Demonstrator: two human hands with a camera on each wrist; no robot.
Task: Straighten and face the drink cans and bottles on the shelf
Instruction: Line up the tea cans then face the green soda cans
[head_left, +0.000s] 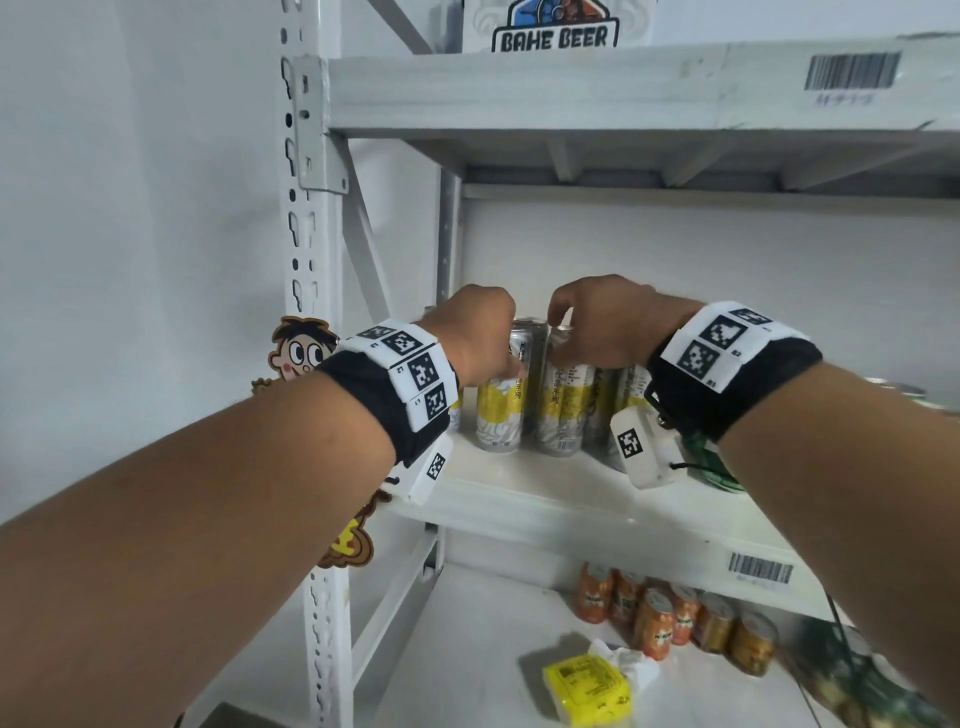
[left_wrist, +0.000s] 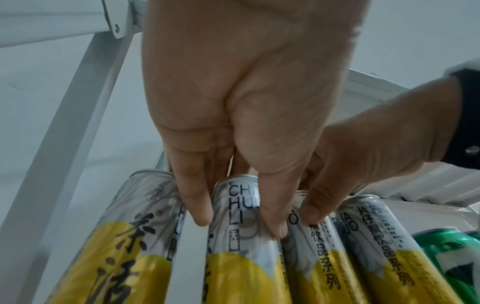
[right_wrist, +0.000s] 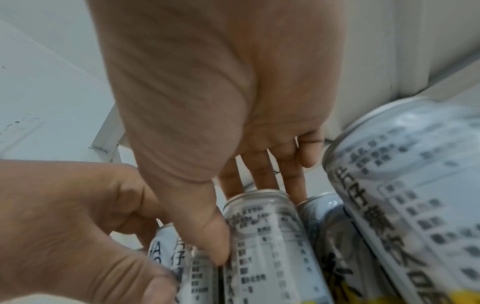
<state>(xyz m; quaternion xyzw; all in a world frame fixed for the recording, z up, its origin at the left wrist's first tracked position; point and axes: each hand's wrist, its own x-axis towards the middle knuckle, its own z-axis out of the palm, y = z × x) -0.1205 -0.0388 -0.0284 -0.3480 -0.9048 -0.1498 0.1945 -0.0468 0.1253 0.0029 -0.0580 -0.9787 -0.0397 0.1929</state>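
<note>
White metal shelving (head_left: 519, 499) fills the view, a row of tall yellow-and-silver cans (head_left: 587, 410) upright on its middle shelf. Left hand (head_left: 480, 338) is curled round the top of one can (head_left: 501, 410); right hand (head_left: 597, 325) clasps its neighbour (head_left: 558, 415), just beside. Orange cans (head_left: 675, 618) crowd the shelf below.
</note>
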